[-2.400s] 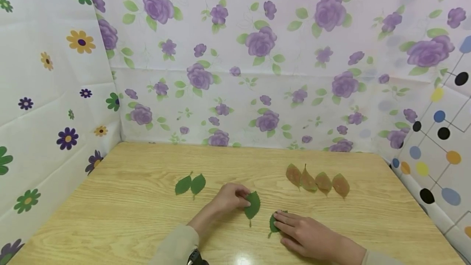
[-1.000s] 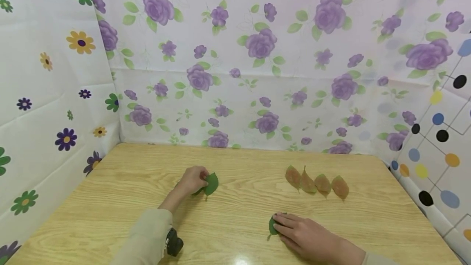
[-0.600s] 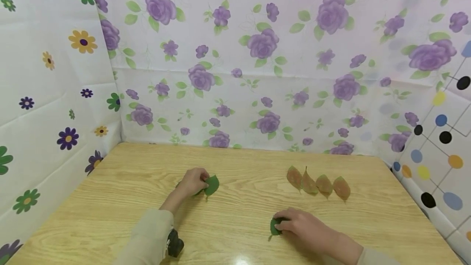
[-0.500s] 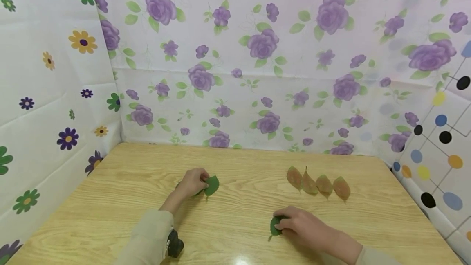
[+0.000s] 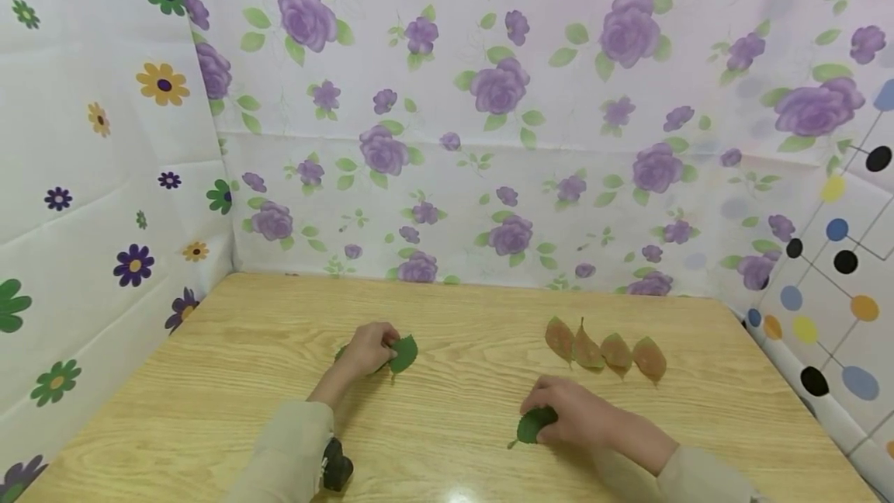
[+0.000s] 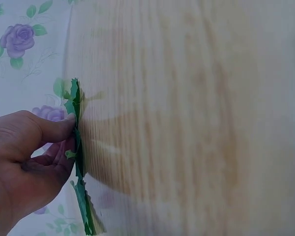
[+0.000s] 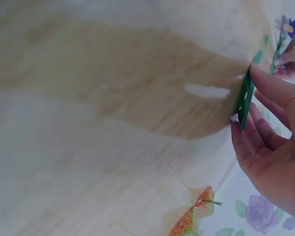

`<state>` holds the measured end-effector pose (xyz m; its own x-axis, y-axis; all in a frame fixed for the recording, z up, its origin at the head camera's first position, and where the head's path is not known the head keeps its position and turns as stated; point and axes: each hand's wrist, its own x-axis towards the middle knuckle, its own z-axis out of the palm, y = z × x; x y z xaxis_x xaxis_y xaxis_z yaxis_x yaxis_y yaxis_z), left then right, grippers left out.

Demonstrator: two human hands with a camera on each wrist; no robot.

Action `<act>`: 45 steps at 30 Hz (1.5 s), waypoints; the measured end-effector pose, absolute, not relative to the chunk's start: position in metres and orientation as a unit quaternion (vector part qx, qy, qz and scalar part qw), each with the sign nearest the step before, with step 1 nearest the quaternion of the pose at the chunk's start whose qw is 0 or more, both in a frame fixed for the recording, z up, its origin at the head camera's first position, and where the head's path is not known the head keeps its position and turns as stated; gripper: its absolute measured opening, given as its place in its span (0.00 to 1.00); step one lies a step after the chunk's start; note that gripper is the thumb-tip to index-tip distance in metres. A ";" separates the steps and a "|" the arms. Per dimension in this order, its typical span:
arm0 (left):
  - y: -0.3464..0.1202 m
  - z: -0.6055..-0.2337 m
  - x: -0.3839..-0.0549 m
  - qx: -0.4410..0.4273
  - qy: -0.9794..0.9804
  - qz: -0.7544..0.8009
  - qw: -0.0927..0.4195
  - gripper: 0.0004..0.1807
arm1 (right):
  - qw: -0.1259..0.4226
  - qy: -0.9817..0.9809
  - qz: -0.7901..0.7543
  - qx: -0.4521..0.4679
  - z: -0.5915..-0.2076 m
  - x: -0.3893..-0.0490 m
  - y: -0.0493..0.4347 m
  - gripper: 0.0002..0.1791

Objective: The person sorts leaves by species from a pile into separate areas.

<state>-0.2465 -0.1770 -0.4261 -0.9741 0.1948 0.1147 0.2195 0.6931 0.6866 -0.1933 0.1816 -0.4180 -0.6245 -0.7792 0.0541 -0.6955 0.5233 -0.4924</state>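
My left hand (image 5: 369, 351) reaches to the left side of the table, thumb and fingers pinching the edge of a green leaf (image 5: 405, 354). Part of another green leaf (image 5: 341, 352) shows behind that hand, the rest hidden. In the left wrist view, green leaves (image 6: 83, 206) appear edge-on in a line by the fingertips. Nearer the front, my right hand (image 5: 578, 414) holds a green leaf (image 5: 535, 425) between thumb and fingers, its stem pointing down-left. The right wrist view shows this leaf (image 7: 245, 96) pinched nearly edge-on.
Several reddish-brown leaves (image 5: 587, 349) lie in a row at the back right of the wooden table (image 5: 447, 418). A purple-flowered cloth (image 5: 447, 177) hangs along the back edge, with patterned cloths at both sides. A black device (image 5: 337, 468) is worn on the left wrist.
The left hand carried its leaf from mid-table to the leaves at left and stays there. The right hand, earlier lying flat over its leaf, has curled its fingers and taken hold of it.
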 end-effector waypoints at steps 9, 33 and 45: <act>-0.178 -0.427 -0.246 -0.121 -0.918 -0.378 0.024 0.11 | 0.106 0.879 -0.254 -0.390 -0.415 -0.202 0.180 0.19; -0.177 -0.427 -0.243 -0.117 -0.918 -0.378 0.028 0.12 | 0.086 0.861 -0.432 -0.255 -0.421 -0.235 0.155 0.04; -0.178 -0.426 -0.243 -0.120 -0.917 -0.381 0.018 0.11 | 0.068 0.854 -0.502 -0.121 -0.428 -0.257 0.105 0.03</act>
